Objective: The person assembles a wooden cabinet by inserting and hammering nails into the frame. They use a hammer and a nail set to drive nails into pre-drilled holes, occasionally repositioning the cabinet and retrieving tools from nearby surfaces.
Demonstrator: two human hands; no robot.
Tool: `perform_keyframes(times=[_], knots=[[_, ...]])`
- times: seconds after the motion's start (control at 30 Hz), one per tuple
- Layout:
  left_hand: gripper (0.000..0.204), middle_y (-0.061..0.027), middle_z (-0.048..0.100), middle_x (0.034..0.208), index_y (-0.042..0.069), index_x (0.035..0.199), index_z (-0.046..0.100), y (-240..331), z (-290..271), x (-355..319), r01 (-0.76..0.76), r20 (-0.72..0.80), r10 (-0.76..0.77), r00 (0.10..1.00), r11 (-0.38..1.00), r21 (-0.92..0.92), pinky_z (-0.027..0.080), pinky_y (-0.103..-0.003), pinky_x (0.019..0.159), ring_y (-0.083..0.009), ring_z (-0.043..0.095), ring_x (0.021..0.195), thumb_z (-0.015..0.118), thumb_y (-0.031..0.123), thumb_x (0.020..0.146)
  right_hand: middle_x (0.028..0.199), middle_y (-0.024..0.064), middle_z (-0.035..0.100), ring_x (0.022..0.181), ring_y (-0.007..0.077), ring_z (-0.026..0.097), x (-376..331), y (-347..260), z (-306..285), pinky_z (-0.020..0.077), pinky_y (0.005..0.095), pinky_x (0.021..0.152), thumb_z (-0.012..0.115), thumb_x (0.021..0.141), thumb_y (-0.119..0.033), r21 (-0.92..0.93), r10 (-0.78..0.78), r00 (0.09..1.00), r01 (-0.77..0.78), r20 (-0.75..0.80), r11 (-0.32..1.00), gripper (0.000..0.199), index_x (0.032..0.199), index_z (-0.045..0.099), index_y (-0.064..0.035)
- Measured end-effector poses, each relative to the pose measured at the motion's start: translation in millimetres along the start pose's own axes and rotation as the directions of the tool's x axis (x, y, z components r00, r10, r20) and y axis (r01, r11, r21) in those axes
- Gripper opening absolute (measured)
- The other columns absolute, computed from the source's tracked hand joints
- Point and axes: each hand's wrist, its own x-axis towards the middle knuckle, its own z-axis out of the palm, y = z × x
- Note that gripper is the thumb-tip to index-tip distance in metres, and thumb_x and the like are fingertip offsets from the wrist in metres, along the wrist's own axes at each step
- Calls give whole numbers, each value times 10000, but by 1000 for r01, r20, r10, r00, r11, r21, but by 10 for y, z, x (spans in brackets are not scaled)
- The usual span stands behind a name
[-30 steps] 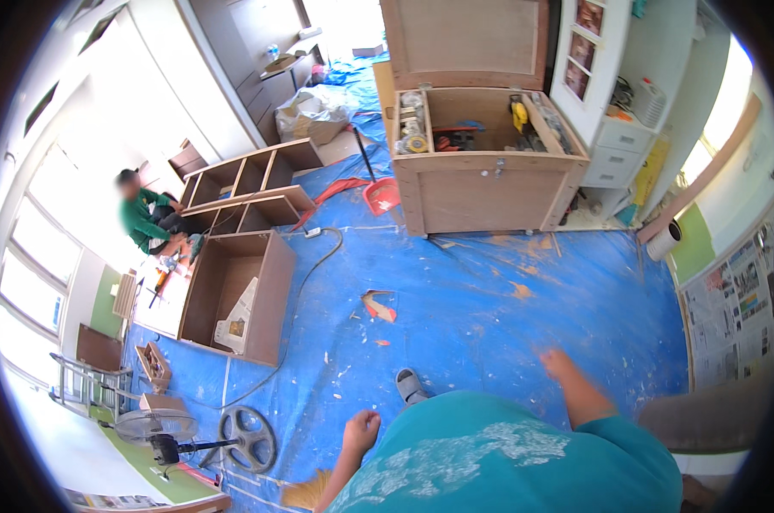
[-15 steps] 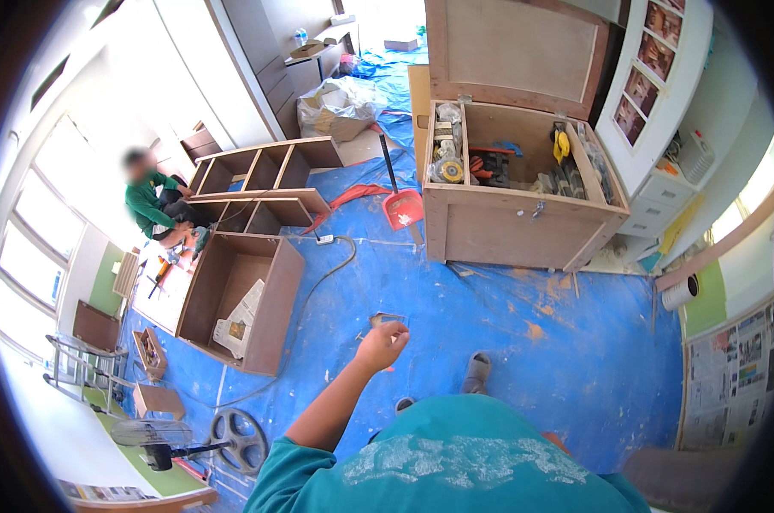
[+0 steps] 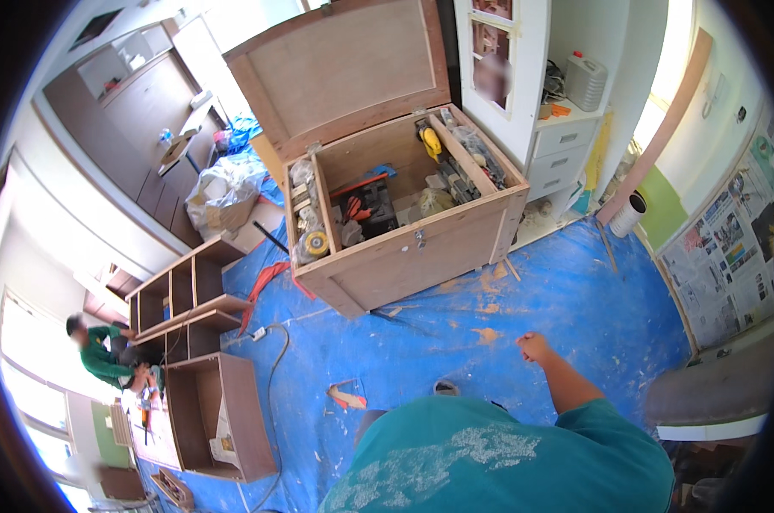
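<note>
My right hand [image 3: 534, 347] hangs in front of me over the blue floor sheet [image 3: 438, 350], its fingers curled in a loose fist and no object showing in it. My left hand is out of sight. Ahead stands a big wooden chest [image 3: 455, 261] with its lid [image 3: 344, 77] raised, a short way beyond my right hand. Inside lie a yellow tool [image 3: 429, 141], a red-and-black tool [image 3: 361, 209], a round yellow item [image 3: 317, 244] and small bagged pieces. A metal latch [image 3: 420, 239] hangs on the chest's front.
At left, a person in green [image 3: 105, 355] crouches by brown shelf frames [image 3: 194, 278] and an open cabinet box [image 3: 248, 419]. A cable [image 3: 276, 368] crosses the sheet, which has a torn spot [image 3: 347, 395]. White drawers [image 3: 562, 162] and a white pipe [image 3: 629, 215] stand at right.
My view has swung to the right and nearer the chest. My left hand has left the view and my right hand has come in. The red dustpan is now mostly hidden behind the chest.
</note>
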Motion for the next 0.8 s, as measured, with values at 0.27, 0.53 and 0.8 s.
perform_keyframes(times=[0.27,0.53,0.8], knots=[[354,-128,722,930,11,1002,712,1236,-470,500,-80,-47,71,996,975,-207,540,-402,693,-275,701,834,628,337,891,705,165,684,547,247,627,-88,-6,288,517,414,592,655,902,-431,-229,26,988,10,154,973,403,869,698,-32],[314,-94,722,869,-19,1024,688,2966,-1545,1208,-117,-33,113,993,903,-414,537,-360,615,-218,706,759,651,264,894,951,165,720,872,305,680,163,42,233,541,433,791,652,874,-544,-319,33,976,38,214,947,506,1015,742,-67],[159,-94,727,880,53,1002,659,4276,-2237,2918,-746,452,594,665,519,417,512,-365,545,-214,683,697,638,188,920,791,155,722,698,332,700,474,407,-1139,554,434,706,626,900,-429,254,404,845,-329,-351,909,404,900,726,-37]])
